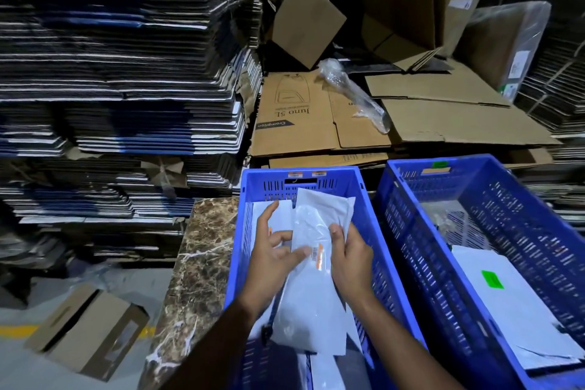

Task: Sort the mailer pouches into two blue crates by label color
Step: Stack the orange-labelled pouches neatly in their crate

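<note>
While stacks of flattened cardboard (120,73) fill the space behind, I see two blue crates side by side: the left crate (370,209) holding white pouches, the right crate (443,263) holding a white pouch with a green label (492,279). Over the left crate, my right hand (349,258) curls its fingers around the edge of a white mailer pouch (311,294). My left hand (275,250) is spread, its thumb touching the pouch beside its orange label (317,255).

Two crates side by side, left crate (250,199) on slab (202,263), flattened cartons (411,123) behind
</note>
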A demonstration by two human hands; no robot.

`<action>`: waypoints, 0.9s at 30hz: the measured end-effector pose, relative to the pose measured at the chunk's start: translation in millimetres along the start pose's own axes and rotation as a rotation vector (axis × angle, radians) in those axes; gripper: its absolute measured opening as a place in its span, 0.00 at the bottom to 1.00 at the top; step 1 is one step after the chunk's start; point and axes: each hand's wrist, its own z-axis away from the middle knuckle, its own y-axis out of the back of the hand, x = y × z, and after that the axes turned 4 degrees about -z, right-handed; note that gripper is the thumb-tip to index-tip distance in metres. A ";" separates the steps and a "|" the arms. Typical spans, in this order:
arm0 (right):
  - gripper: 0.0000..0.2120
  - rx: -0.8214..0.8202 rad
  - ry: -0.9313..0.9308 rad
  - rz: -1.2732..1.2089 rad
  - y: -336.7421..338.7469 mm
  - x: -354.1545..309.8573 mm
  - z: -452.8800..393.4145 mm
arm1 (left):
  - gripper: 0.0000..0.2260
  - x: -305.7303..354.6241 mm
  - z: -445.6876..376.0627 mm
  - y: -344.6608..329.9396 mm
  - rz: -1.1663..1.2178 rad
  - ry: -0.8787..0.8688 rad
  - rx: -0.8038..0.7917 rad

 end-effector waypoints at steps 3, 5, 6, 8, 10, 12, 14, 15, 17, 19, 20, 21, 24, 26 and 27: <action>0.10 -0.074 -0.013 -0.085 11.7 -4.2 0.2 | 0.27 -6.3 10.3 0.3 0.025 -0.037 -0.041; 0.21 -0.198 0.019 -0.154 20.0 -6.4 4.5 | 0.16 -3.3 8.2 -1.0 -0.009 -0.058 0.041; 0.25 -0.269 0.047 -0.130 24.0 -4.7 5.9 | 0.14 -2.7 8.1 -0.9 -0.020 -0.066 0.044; 0.27 -0.380 0.125 -0.054 31.1 -2.4 7.4 | 0.15 2.0 10.8 0.1 -0.037 -0.079 -0.011; 0.24 -0.396 0.134 -0.049 34.8 0.5 5.1 | 0.18 5.8 13.7 2.8 -0.033 -0.078 -0.076; 0.22 -0.384 0.089 -0.089 36.2 2.6 1.5 | 0.21 7.0 12.7 5.3 0.024 -0.080 -0.118; 0.22 -0.407 0.053 -0.116 37.8 2.5 -2.5 | 0.24 9.1 11.5 8.1 0.029 -0.107 -0.136; 0.24 -0.445 0.027 -0.134 40.2 2.8 -4.2 | 0.25 10.8 11.8 9.9 0.020 -0.112 -0.144; 0.27 -0.548 -0.030 -0.162 46.9 3.8 -8.3 | 0.26 15.6 13.9 14.6 0.036 -0.108 -0.140; 0.27 -0.605 -0.076 -0.167 52.0 4.7 -11.4 | 0.26 16.0 16.2 20.6 0.064 -0.086 -0.153; 0.27 -0.600 -0.083 -0.189 52.9 5.0 -12.4 | 0.26 14.5 17.0 23.3 0.069 -0.047 -0.185; 0.27 -0.578 -0.081 -0.216 53.3 4.1 -13.5 | 0.26 14.3 18.3 25.0 0.087 0.014 -0.236; 0.29 -0.580 -0.092 -0.278 54.9 0.1 -18.1 | 0.27 13.1 21.9 23.3 0.095 0.145 -0.349; 0.34 -0.676 -0.116 -0.284 57.0 -1.3 -18.7 | 0.26 13.1 24.1 21.5 0.090 0.133 -0.330; 0.35 -0.722 -0.122 -0.258 57.0 0.5 -17.9 | 0.25 14.7 24.9 21.0 0.098 0.126 -0.323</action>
